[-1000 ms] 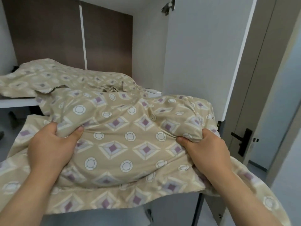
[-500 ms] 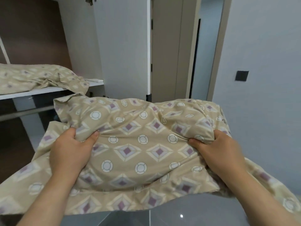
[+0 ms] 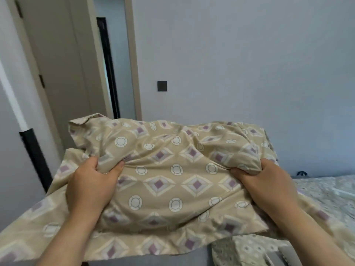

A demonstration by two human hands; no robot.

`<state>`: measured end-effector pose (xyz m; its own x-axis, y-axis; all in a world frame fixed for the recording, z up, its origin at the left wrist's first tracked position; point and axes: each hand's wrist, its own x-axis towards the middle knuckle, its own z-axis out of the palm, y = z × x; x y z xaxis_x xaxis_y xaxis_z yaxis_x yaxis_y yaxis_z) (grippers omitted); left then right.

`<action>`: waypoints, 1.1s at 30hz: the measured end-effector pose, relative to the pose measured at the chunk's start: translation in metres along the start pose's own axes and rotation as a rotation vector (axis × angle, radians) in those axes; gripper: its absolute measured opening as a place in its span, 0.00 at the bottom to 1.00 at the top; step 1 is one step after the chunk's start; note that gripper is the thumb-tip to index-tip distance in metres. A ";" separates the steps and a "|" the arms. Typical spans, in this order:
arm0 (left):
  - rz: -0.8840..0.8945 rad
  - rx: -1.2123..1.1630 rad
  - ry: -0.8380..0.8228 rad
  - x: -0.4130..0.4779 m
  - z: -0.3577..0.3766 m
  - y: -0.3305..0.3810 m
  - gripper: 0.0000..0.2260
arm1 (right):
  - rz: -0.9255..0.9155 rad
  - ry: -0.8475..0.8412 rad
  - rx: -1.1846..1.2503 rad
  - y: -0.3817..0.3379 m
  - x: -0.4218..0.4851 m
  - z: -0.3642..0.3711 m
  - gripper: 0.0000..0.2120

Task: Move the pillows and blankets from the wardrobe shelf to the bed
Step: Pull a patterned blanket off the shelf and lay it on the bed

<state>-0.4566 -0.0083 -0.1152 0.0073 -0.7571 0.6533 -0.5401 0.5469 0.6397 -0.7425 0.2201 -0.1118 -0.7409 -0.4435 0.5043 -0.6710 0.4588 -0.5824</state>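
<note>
I hold a beige pillow (image 3: 169, 175) with purple diamonds and white circles in front of my chest, its loose flap hanging toward me. My left hand (image 3: 90, 187) clutches a bunch of fabric on its left side. My right hand (image 3: 269, 187) grips a bunch on its right side. The bed (image 3: 326, 194), covered with a pale patterned sheet, shows at the lower right, partly under the pillow. The wardrobe shelf is out of view.
A plain grey wall with a dark switch plate (image 3: 162, 86) faces me. A doorway and beige door (image 3: 63, 64) stand at the left, beside a white wardrobe panel edge (image 3: 11, 93). Part of the bed corner (image 3: 247, 250) shows below the pillow.
I have turned right, away from the wardrobe, with the pillow held in both hands. The shelf with the other bedding has left view, and the bed has come into view at the right.
</note>
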 end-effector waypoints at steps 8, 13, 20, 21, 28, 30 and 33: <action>0.127 -0.215 -0.324 -0.010 0.143 0.062 0.19 | 0.289 0.172 -0.248 0.080 -0.019 -0.050 0.27; 0.254 -0.327 -0.522 -0.056 0.209 0.122 0.18 | 0.487 0.283 -0.347 0.126 -0.063 -0.096 0.26; 0.361 -0.515 -0.788 -0.164 0.258 0.230 0.17 | 0.727 0.480 -0.461 0.192 -0.143 -0.180 0.25; 0.379 -0.535 -0.828 -0.184 0.263 0.246 0.17 | 0.762 0.511 -0.475 0.202 -0.156 -0.193 0.25; 0.484 -0.559 -1.019 -0.300 0.282 0.331 0.19 | 0.958 0.593 -0.561 0.263 -0.231 -0.252 0.24; 0.503 -0.561 -1.065 -0.335 0.289 0.352 0.19 | 1.007 0.608 -0.576 0.283 -0.248 -0.269 0.25; 0.520 -0.556 -1.138 -0.382 0.297 0.373 0.19 | 1.078 0.597 -0.613 0.309 -0.271 -0.288 0.25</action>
<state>-0.9109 0.3782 -0.2464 -0.9259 -0.1476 0.3476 0.1396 0.7215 0.6782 -0.7567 0.7039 -0.2452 -0.6923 0.6684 0.2721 0.4484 0.6939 -0.5634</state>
